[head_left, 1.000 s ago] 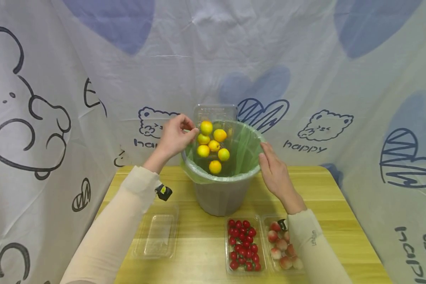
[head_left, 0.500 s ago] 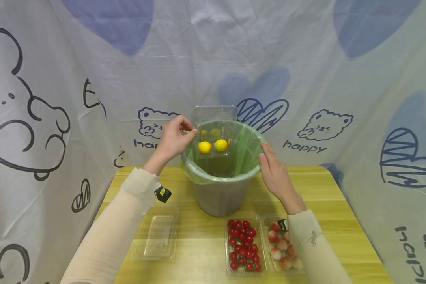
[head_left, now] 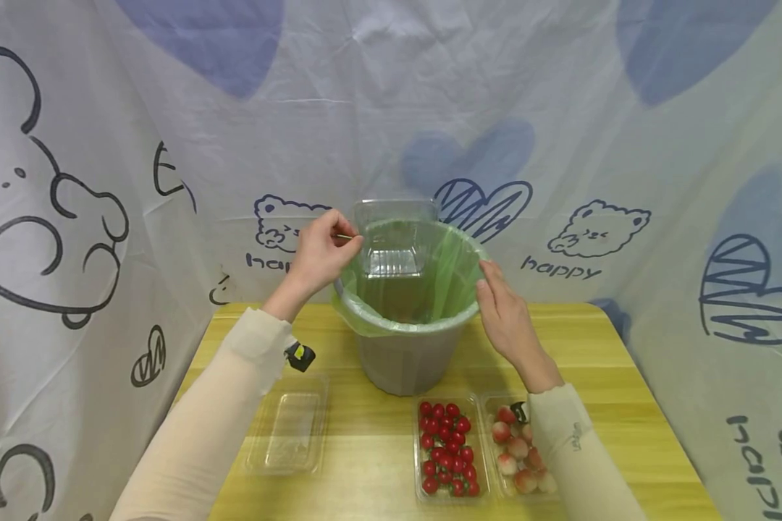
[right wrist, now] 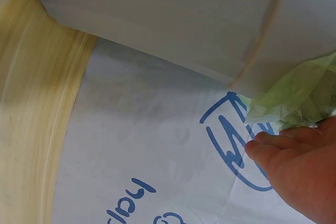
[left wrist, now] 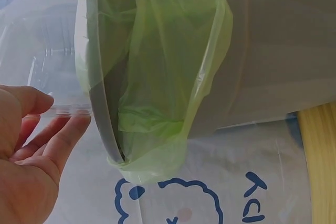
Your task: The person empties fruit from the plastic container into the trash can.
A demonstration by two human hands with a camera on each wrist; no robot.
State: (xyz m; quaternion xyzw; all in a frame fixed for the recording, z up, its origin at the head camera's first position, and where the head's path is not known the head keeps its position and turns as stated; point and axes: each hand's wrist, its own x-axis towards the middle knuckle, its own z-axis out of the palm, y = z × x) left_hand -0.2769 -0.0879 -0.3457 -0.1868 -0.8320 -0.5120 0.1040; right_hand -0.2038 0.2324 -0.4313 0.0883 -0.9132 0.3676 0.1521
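Observation:
My left hand [head_left: 319, 250] pinches the edge of a clear plastic fruit box [head_left: 394, 213], tilted over the mouth of a grey trash bin [head_left: 400, 362]. Thumb and fingers grip the box's rim in the left wrist view, with the thumb [left wrist: 34, 98] on one side. No fruit shows inside the box. A green bag [head_left: 452, 278] lines the bin and folds over its rim; the bin's bottom is hidden. On the bin's right side, my right hand [head_left: 508, 315] rests against the rim with fingers fairly straight. Bag folds [right wrist: 294, 95] lie beside its fingertips in the right wrist view.
A clear box of small red tomatoes [head_left: 446, 449] sits on the wooden table [head_left: 365, 477] before the bin. Right of it, a box of red-and-white fruits [head_left: 518, 456] is partly under my right sleeve. Another clear box [head_left: 287, 434] lies at left. A printed curtain [head_left: 391, 94] surrounds the table.
The yellow citrus fruits, seen first around the box and bin mouth, have dropped out of sight into the bin. The box has tipped slightly lower. Both hands have stayed nearly in place.

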